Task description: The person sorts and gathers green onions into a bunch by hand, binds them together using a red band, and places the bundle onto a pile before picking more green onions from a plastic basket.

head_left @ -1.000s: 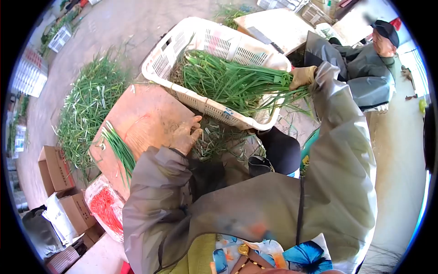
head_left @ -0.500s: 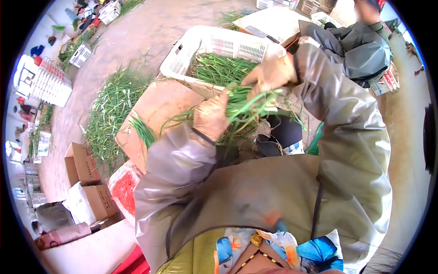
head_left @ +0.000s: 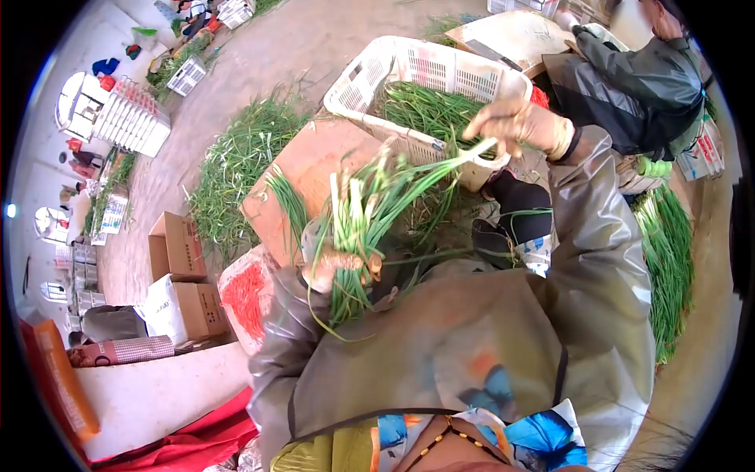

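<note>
A bunch of green stalks point(head_left: 355, 228) with pale ends pointing up is gripped in my left hand point(head_left: 340, 269), low in front of my apron. My right hand point(head_left: 523, 127), gloved, is raised to the right, its fingers closed on the pale ends of a few stalks point(head_left: 464, 160) that stretch across from the bunch. Behind it, a white plastic basket point(head_left: 358, 82) holds more green stalks point(head_left: 429, 108). A smaller bunch point(head_left: 289, 206) lies on the brown board point(head_left: 314, 157) left of the basket.
A heap of greens point(head_left: 236, 173) lies on the floor at left. Red ties point(head_left: 245, 299) and cardboard boxes point(head_left: 177, 248) are nearer at left. A co-worker point(head_left: 645, 86) sits at right by a board point(head_left: 511, 39). A long green pile point(head_left: 664, 267) lies at the right.
A bunch has come out of the basket and is now upright in my left hand, which has moved down toward my apron. My right hand has parted from it, drawing a few stalks rightward.
</note>
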`<state>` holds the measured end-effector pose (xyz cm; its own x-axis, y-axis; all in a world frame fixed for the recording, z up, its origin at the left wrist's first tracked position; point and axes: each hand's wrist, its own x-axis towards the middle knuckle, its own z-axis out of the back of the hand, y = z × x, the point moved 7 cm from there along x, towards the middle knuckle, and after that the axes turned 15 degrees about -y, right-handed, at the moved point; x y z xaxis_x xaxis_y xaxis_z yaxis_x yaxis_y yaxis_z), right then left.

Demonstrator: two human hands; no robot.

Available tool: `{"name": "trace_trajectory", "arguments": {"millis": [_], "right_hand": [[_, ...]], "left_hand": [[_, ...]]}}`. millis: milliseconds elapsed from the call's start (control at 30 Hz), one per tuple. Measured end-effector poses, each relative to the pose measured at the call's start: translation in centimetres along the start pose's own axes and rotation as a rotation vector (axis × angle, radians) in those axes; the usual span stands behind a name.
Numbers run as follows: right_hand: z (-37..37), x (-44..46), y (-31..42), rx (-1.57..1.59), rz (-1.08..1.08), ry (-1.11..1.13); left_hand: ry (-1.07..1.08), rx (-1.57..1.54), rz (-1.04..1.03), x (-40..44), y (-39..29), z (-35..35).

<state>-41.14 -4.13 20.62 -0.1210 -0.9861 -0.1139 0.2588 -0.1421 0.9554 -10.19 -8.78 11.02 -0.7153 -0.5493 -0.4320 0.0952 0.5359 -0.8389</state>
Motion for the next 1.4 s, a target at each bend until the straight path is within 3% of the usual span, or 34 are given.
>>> {"name": "trace_trajectory", "arguments": {"millis": [100,133,167,200,267,333,467,567,633,700,733,767,800,867,933,967,1000,1033,1067,1133,1200,1267,1300,1400], "right_hand": [[1.2,1.0,-4.3,0.451,0.072,-0.300],[1.0,1.9,-7.5,0.459,-0.004,-0.458],[-1.2,2.2,-9.3,0.361,-0.015,-0.344],[-4.0,2.4,-11.0,0.463,0.002,-0.229],[-8.0,0.7,-8.1,0.497,-0.165,-0.207],[-9.1,1.3,-6.4,0.653,-0.039,-0.224],[-8.4,2.8,-5.5,0.555,0.013,-0.257],[-2.9,3.6,-5.8,0.684,0.091,-0.548],[5.8,4.1,-7.5,0.694,0.258,-0.850],[13.1,2.7,-8.7,0.564,0.398,-1.094],[15.2,1.5,-7.7,0.290,0.389,-1.138],[14.4,1.1,-7.4,0.284,0.372,-1.139],[12.6,1.3,-6.6,0.079,0.407,-1.085],[6.7,2.2,-5.1,-0.140,0.435,-0.926],[-2.2,4.4,-6.7,0.319,0.336,-0.623],[-6.6,4.7,-7.1,0.502,0.298,-0.492],[-10.0,3.3,-4.7,-0.109,0.324,-0.489],[-13.3,3.5,-4.7,0.138,0.382,-0.412],[-15.8,3.4,-4.6,0.396,0.204,-0.285],[-18.2,3.2,-4.2,0.298,0.141,-0.217],[-18.5,4.7,-5.0,0.155,0.246,-0.232],[-19.1,3.6,-4.6,0.423,-0.092,-0.015],[-18.3,3.7,-3.5,0.116,0.162,-0.070],[-17.8,3.5,-3.3,-0.206,0.271,-0.063]], "left_hand": [[-0.021,-0.131,-0.040,0.1,3.8,1.2],[-0.032,-0.160,-0.035,0.1,4.8,1.7],[-0.035,-0.158,-0.030,-0.1,5.0,1.6],[-0.038,-0.187,-0.031,-0.2,5.1,1.2],[-0.037,-0.214,-0.030,0.1,5.1,1.0],[-0.035,-0.179,-0.025,0.3,5.7,1.1],[0.039,-0.231,0.005,0.4,7.5,1.6],[0.173,-0.427,0.059,-0.5,8.7,2.2],[0.174,-0.469,0.030,-1.3,8.3,2.2],[0.097,-0.492,-0.051,-2.4,7.6,3.2],[0.033,-0.487,-0.123,-2.8,6.8,3.4],[0.046,-0.449,-0.189,-2.8,6.1,3.3],[0.056,-0.413,-0.255,-2.8,5.4,3.3],[0.069,-0.481,-0.178,-1.5,6.0,3.8],[-0.054,-0.303,-0.268,-0.6,3.8,2.9],[0.021,-0.367,-0.286,0.7,3.5,2.6],[-0.133,-0.298,-0.422,0.8,1.3,0.8],[-0.176,-0.271,-0.406,1.5,1.0,0.1],[-0.225,-0.244,-0.390,2.1,0.8,0.1],[-0.374,-0.037,-0.307,2.9,1.8,1.6],[-0.333,-0.109,-0.366,3.1,1.6,1.6],[-0.275,-0.168,-0.345,3.4,2.0,2.1],[-0.277,-0.168,-0.347,3.4,2.1,2.1],[-0.335,-0.185,-0.359,3.1,2.1,2.5]]}}
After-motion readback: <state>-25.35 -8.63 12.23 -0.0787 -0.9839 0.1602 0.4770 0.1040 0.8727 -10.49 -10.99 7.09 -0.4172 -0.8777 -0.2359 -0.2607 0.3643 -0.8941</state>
